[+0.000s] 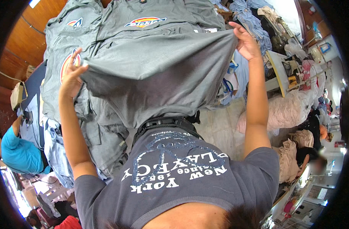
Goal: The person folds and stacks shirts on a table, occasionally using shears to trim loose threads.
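A grey T-shirt (159,80) is stretched wide between my hands, its near part sagging toward my waist. At its left corner, the thumb and fingers of my left hand (71,78) pinch the cloth. My right hand (247,44) grips the opposite corner, slightly farther off, with some fingers raised. Beneath and beyond it lie several more grey shirts (117,11) in a layered pile, some with a colourful oval badge. Part of that pile is hidden under the stretched cloth.
Light blue clothes (252,24) are heaped at the far right, near a wooden-edged board (276,72). Pink bundles (275,116) in clear wrap lie on the floor at right. A person in a blue top (21,147) works at left; another person (311,162) is at right.
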A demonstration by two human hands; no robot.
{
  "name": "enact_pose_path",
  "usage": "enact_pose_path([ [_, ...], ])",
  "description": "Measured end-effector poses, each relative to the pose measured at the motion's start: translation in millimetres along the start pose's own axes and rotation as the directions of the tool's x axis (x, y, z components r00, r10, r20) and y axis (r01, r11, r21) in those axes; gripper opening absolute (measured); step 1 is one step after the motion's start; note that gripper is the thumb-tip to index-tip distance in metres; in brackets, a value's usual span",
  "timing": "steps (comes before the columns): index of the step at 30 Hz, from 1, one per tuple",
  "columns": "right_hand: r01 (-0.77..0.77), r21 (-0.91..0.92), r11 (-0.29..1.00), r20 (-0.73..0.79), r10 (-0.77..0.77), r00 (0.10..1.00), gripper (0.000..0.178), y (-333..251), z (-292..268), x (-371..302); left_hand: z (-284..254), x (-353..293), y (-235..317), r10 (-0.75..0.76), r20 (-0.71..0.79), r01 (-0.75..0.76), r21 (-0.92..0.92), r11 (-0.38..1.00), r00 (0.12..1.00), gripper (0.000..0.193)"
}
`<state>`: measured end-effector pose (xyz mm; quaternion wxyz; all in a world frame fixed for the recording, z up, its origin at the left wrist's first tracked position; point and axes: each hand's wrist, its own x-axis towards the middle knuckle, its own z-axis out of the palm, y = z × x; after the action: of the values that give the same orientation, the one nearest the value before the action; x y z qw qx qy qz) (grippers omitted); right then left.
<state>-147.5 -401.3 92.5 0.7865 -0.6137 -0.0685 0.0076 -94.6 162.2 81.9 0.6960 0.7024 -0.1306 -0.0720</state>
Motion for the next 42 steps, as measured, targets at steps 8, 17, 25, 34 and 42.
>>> enact_pose_path([
  [8, 0.394, -0.513, 0.762, -0.039, -0.48, 0.877, 0.042, -119.2, 45.1, -31.1, -10.3, 4.4, 124.3, 0.625, -0.037, -0.461, 0.64, 0.614, 0.78, 0.048],
  [17, 0.094, -0.92, 0.381, -0.193, -0.649, 0.735, 0.03, -169.8, 14.6, -88.4, -52.5, 13.3, 170.2, 0.705, 0.313, -0.27, 0.947, -0.176, 0.636, 0.029],
  [25, 0.12, -0.4, 0.909, -0.317, -0.26, 0.912, 0.033, -97.6, -9.0, -57.0, 25.9, 67.0, 112.7, -0.054, -0.416, 0.067, 0.015, 0.998, 0.908, 0.04],
  [34, 0.23, -0.349, 0.909, -0.09, -0.277, 0.957, 0.038, -69.2, 145.3, -90.5, 290.1, 0.8, 112.6, 0.222, 0.632, -0.304, 0.022, 0.953, 0.743, 0.037],
  [42, 0.135, -0.846, 0.516, -0.189, -0.527, 0.829, 0.023, -123.9, 89.7, -132.9, 337.9, 13.6, 100.3, 0.543, 0.735, -0.422, -0.377, 0.825, 0.406, 0.044],
])
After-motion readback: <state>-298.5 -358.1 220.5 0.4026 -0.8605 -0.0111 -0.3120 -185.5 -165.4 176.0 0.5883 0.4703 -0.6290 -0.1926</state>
